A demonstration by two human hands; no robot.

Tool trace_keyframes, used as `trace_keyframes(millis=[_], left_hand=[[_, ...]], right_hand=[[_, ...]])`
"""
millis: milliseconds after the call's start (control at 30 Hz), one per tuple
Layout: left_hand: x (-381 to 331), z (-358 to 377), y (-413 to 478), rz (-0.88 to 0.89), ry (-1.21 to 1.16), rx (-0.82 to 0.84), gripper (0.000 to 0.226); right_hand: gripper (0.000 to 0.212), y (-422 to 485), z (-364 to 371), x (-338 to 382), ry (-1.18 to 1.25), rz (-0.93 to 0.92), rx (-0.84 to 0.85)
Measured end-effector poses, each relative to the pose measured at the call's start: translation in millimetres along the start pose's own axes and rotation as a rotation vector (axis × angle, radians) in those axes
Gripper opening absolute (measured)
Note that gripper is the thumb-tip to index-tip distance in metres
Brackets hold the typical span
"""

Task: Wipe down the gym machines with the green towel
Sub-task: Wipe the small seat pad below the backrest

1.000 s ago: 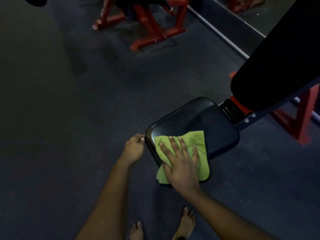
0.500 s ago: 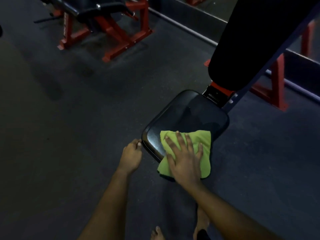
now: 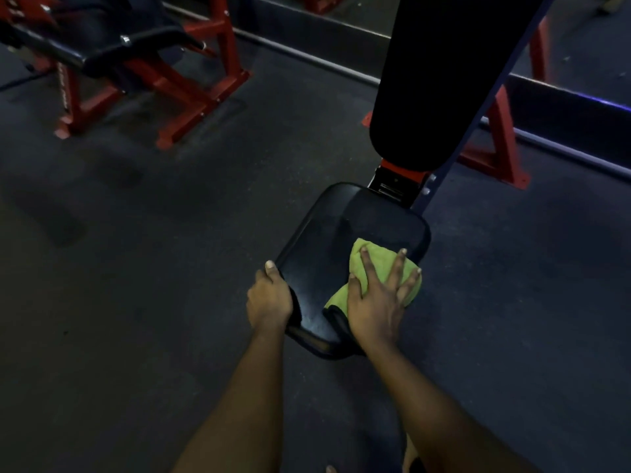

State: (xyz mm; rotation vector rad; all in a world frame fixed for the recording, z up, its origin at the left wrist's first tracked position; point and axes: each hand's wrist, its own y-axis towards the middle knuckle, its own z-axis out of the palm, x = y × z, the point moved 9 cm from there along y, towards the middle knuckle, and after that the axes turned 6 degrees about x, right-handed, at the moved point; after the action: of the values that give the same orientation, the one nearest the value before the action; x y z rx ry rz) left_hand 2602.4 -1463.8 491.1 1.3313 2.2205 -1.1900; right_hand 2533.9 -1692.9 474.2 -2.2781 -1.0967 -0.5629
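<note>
Forearms: both of your bare forearms come in from the lower edge and reach forward to the seat.
Left hand: it grips the near left edge of the black padded vinyl seat. The fingers curl around the rim and one nail shows on top. I judge that it steadies the seat.
Right hand: it lies flat on the bright green cloth towel, with the fingers straight and spread wide and the palm pressing down. It does not pinch the cloth.
Towel place: it is bunched on the near right part of the seat, under your palm, and one fold reaches the right edge of the pad.
Towel handling: I judge it light, soft and limp, so it may crumple or slip on the smooth vinyl. Keep your flat palm on the middle of the bunch, so that the cloth moves with the hand. To carry it, gather it from the middle into your fist.
Seat surface: it is smooth and a little shiny. The left and far parts are not under the towel and probably need wiping.
Behind the seat: the tall black back pad rises steeply above a red metal bracket. It looks firm enough for the same flat press.
Far left: a red steel-framed machine with black pads stands on the dark rubber floor, well apart from the seat.
</note>
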Motion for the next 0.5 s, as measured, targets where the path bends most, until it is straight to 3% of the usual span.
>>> trace_keyframes(millis=[167,333,500], left_hand=[[10.5,-3.2,2.3,-0.062,0.022,-0.25,0.059],[9.5,-4.0,2.8,-0.04,0.008,-0.277,0.054],[8.8,-4.2,2.5,-0.022,-0.008,-0.291,0.054]], right_hand=[[0.061,38.5,-12.8,-8.3,0.026,0.111,-0.044],[0.059,80.4,-31.7,-16.0,0.04,0.202,-0.056],[0.06,75.9,-31.4,-12.6,-0.018,0.154,-0.081]])
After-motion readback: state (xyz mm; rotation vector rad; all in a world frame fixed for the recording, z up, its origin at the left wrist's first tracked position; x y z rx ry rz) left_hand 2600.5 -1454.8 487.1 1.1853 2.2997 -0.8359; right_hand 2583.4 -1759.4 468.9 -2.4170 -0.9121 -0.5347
